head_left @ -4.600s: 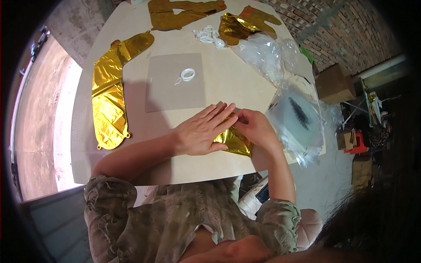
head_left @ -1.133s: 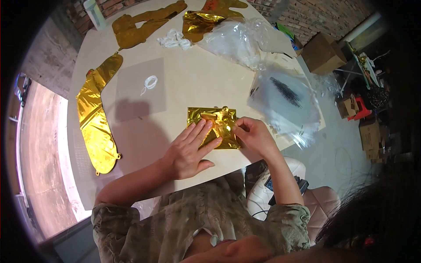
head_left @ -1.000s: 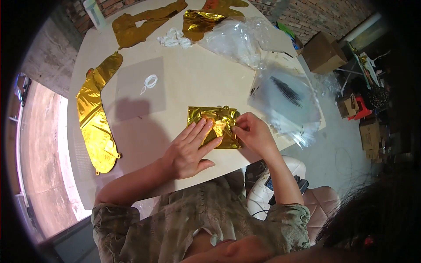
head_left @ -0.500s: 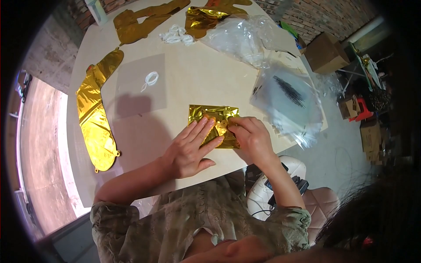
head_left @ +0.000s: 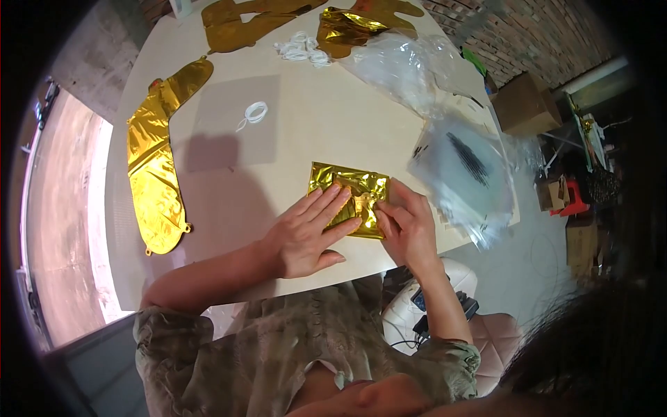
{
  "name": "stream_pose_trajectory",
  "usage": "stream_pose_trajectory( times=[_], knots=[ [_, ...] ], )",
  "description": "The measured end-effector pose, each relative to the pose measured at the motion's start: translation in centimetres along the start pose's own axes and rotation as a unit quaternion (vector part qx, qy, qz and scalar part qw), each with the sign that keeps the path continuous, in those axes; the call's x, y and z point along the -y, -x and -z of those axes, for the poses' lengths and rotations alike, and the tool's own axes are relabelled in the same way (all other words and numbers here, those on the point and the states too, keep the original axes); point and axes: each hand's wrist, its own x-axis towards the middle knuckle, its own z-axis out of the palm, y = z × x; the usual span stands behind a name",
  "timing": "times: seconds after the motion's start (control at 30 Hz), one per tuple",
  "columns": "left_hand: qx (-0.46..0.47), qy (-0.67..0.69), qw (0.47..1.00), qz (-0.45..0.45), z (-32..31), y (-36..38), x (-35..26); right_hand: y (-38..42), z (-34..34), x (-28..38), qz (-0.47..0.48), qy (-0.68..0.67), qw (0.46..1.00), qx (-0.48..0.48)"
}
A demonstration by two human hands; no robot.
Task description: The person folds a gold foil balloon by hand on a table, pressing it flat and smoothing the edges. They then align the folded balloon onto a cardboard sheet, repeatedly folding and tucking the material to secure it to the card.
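A folded packet of shiny gold foil balloon (head_left: pixel 368 182) lies near the front edge of the table. My left hand (head_left: pixel 300 240) rests flat on its left part, fingers stretched out and slightly apart. At the packet's right edge, my right hand (head_left: pixel 411 233) grips the foil between thumb and bent fingers. Left of both hands, a long curved gold foil balloon (head_left: pixel 154 198) with small tabs lies flat. Between it and the packet, a coil of white string (head_left: pixel 256 105) sits on a thin clear sheet (head_left: pixel 208 115).
More gold foil balloons (head_left: pixel 243 31) lie at the far side, beside a bundle of white string (head_left: pixel 300 50) and crumpled clear plastic (head_left: pixel 389 66). A stack of clear bags (head_left: pixel 451 187) is on the right. Beyond the table stand a cardboard box (head_left: pixel 526 104) and a chair (head_left: pixel 495 340).
The view has shifted slightly. My right hand has moved from the packet's upper right part down to its right edge, with its fingers more curled. My left hand remains flat on the foil.
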Motion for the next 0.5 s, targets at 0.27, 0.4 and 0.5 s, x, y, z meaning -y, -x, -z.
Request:
stream_pose_trajectory(
  times=[0.27, 0.4, 0.5],
  knots=[
    [0.026, -0.015, 0.999, 0.013, -0.2, 0.1, -0.1, 0.0, 0.4, 0.0, -0.009, 0.019, 1.0, 0.006],
    [0.032, -0.02, 0.999, 0.015, 0.0, 0.1, -0.1, -0.4, 1.4, 0.4, 0.037, 0.039, 0.998, 0.043],
    [0.038, -0.021, 0.999, 0.018, -0.1, 0.2, -0.1, -0.2, 1.3, 0.5, 0.037, 0.037, 0.997, 0.061]
  ],
)
